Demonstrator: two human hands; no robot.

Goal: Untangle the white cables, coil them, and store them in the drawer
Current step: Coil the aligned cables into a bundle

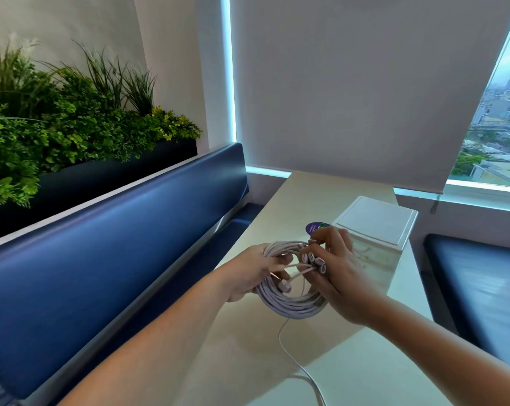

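Observation:
A thick coil of white cables (pixel 289 306) hangs in the air above the pale table (pixel 365 361). My left hand (pixel 248 273) grips the coil's left side, fingers curled through the loop. My right hand (pixel 338 276) holds the right side and pinches a cluster of white plug ends (pixel 314 259) near the top. One plug (pixel 285 285) on a short lead crosses the middle of the loop. A loose cable tail (pixel 295 358) drops from the coil onto the table toward me. The white drawer unit (pixel 377 227) stands just behind my right hand; its front is mostly hidden.
A round purple sticker (pixel 315 228) lies on the table left of the drawer unit. A blue padded bench (pixel 116 259) runs along the left, with green plants (pixel 57 121) above it. Another dark seat (pixel 482 288) is at the right, under a blind-covered window.

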